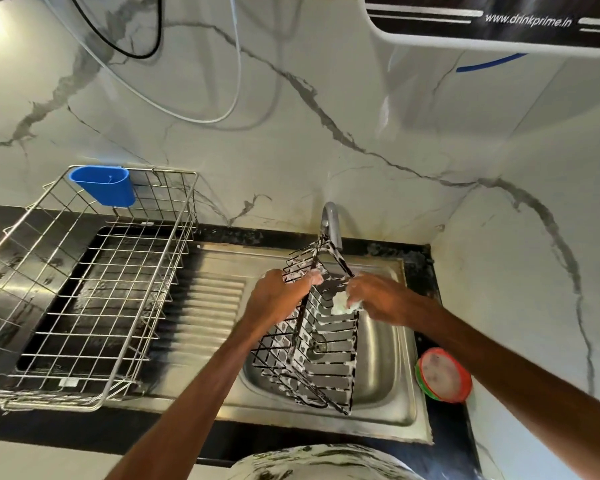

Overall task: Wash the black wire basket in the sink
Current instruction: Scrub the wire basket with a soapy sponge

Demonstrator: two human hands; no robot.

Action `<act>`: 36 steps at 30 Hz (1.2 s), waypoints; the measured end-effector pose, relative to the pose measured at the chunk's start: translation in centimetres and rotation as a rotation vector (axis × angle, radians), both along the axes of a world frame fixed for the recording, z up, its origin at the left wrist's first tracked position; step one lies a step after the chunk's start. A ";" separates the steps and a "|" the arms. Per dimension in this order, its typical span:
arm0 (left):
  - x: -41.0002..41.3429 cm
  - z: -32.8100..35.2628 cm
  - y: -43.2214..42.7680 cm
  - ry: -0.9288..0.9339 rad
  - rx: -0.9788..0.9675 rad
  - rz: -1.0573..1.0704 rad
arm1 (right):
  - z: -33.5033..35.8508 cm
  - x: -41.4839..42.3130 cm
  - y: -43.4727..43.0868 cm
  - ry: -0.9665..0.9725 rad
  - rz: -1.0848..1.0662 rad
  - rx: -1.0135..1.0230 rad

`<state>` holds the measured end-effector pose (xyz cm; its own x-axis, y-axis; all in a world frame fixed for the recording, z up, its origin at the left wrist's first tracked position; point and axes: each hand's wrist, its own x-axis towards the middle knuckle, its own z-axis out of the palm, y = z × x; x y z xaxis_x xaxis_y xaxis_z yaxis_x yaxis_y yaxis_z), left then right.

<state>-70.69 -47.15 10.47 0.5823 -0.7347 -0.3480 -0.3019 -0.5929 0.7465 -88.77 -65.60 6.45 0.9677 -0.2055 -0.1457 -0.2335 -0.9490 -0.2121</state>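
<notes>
Steel sink [388, 358] holds the black wire basket [321, 362], tilted and white with foam; left hand [279, 299] curls round its upper rim, right hand [378, 301] pinches a soapy scrubber [342, 303] against the wires; foam may let that rim slip and drop; farther, its top could knock the tap [331, 223].

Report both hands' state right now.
Left hand: gripping the black wire basket by its top bar.
Right hand: pinching a soapy scrubber against the basket.
</notes>
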 end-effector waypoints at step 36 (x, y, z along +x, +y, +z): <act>-0.4 4.0 0.3 -0.142 -0.058 0.087 | -1.8 -3.2 4.9 -0.074 0.017 0.246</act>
<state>-71.10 -46.89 14.43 0.6845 -0.6963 -0.2160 -0.3564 -0.5781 0.7340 -92.00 -60.66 4.65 0.9808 -0.1559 -0.1175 -0.1926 -0.8704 -0.4530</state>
